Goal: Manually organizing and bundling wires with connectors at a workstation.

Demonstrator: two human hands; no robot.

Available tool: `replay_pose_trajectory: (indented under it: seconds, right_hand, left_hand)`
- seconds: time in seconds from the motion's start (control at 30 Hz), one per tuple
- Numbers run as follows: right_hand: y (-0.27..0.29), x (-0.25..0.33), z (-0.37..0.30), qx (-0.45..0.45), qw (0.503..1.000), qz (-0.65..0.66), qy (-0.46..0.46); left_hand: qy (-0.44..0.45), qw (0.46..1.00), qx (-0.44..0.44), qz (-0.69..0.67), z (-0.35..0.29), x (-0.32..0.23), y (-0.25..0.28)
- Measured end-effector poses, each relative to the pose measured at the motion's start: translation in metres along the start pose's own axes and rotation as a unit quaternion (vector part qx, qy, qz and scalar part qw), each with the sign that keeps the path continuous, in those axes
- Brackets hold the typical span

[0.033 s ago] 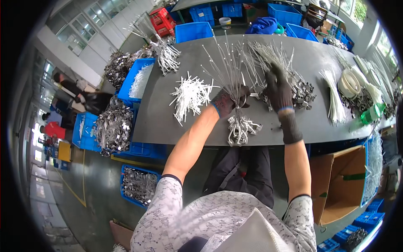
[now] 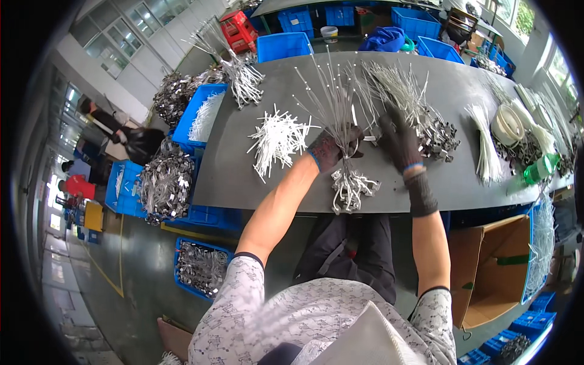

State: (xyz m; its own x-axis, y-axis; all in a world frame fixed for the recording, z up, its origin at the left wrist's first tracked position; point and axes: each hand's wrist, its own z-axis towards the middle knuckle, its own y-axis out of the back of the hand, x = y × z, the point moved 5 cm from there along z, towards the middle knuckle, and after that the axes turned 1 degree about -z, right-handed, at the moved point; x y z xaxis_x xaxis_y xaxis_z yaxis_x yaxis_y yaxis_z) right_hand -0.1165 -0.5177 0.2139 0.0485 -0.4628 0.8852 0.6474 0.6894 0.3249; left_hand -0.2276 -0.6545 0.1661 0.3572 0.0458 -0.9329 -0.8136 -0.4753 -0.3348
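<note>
A dark glove covers my left hand [image 2: 333, 148], which is closed round a bundle of thin wires [image 2: 331, 85]. The wires fan out away from me with small beads on their tips, and light metal clips [image 2: 351, 190] hang from the bundle's near end over the table. My right hand [image 2: 398, 141], also gloved, is just right of the bundle with its fingers stretched out, slightly blurred. It partly covers a pile of similar wires [image 2: 395, 82] with dark metal clips [image 2: 437, 137]. Left of my left hand lies a heap of short white strips [image 2: 278, 141].
Another wire bundle [image 2: 243, 82] lies at the table's far left corner. White strands [image 2: 485, 149], a white tub [image 2: 507, 125] and a green bottle [image 2: 540, 169] are on the right. Blue crates [image 2: 198, 115] stand to the left; an open cardboard box [image 2: 496, 267] is below right.
My right hand has shifted a little left and nearer to me, off the wire pile toward the bundle, its fingers spreading. My left hand keeps the bundle in nearly the same place.
</note>
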Motion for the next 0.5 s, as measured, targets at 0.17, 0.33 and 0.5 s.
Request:
replay_pose_trajectory:
  seconds: [0.17,0.33,0.5]
  right_hand:
    - [-0.023,-0.024,-0.036,0.094,0.967,0.191,-0.139]
    - [-0.031,-0.011,-0.039,0.102,0.958,0.207,-0.169]
    - [-0.041,-0.009,-0.052,0.132,0.949,0.235,-0.166]
  left_hand:
    - [-0.044,0.999,0.002,-0.007,0.004,-0.003,-0.004]
    - [0.005,0.997,-0.05,0.06,-0.001,-0.014,0.004]
    - [0.006,0.995,0.025,0.093,-0.001,-0.023,0.017]
